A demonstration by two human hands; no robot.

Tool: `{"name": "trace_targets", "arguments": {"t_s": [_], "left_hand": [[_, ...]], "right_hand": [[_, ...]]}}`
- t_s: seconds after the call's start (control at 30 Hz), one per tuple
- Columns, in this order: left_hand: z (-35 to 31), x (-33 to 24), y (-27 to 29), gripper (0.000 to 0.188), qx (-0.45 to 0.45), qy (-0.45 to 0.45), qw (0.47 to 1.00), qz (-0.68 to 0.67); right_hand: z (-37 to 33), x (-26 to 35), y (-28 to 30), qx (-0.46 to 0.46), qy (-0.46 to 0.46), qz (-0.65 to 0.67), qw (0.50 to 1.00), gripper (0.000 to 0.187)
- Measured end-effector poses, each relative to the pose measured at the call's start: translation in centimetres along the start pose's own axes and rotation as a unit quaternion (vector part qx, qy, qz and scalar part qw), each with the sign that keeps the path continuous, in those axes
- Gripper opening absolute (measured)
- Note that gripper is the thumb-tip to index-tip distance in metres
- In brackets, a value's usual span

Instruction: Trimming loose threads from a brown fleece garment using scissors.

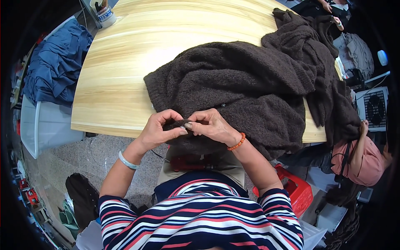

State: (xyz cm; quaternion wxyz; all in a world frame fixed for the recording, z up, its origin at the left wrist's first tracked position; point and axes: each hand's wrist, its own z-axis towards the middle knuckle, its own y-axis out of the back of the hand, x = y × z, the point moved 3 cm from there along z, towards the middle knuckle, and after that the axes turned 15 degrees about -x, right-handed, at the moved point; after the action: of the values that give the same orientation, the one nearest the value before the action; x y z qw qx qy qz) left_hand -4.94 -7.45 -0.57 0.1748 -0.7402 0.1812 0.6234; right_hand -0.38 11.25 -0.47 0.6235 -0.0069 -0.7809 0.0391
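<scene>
The person wears a short-sleeved top with horizontal stripes in navy, white and coral red, the sleeves ending above the elbows. A pale, smooth bangle circles the left wrist, and a bracelet of small round orange beads circles the right wrist. Both forearms are bare, and the 2 hands wear no gloves.

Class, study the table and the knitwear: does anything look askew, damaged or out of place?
The dark brown knitted garment lies bunched, its right part spilling over the wooden table edge. Both hands, left hand and right hand, pinch its near hem. No damage shows.
</scene>
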Motion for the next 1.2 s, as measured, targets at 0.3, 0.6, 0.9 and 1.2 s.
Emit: {"name": "trace_targets", "arguments": {"t_s": [0.3, 0.6, 0.9, 1.2], "left_hand": [[0.5, 0.4, -0.2, 0.026, -0.007, 0.006, 1.0, 0.006], [0.4, 0.0, -0.3, 0.023, -0.01, 0.072, 0.997, -0.018], [-0.3, -1.0, 3.2, 0.021, 0.058, 0.097, 0.994, -0.003], [-1.8, -6.3, -2.9, 0.051, -0.086, -0.338, 0.871, 0.345]], "right_hand": [[0.4, -0.4, 0.3, -0.009, -0.109, 0.078, 0.991, 0.017], [0.2, -0.5, 0.5, 0.005, -0.118, 0.094, 0.989, 0.017], [-2.1, 5.0, 2.5, -0.017, 0.172, -0.396, 0.902, 0.019], [-3.0, 5.7, 2.7, -0.019, 0.104, -0.354, 0.929, 0.02]]}}
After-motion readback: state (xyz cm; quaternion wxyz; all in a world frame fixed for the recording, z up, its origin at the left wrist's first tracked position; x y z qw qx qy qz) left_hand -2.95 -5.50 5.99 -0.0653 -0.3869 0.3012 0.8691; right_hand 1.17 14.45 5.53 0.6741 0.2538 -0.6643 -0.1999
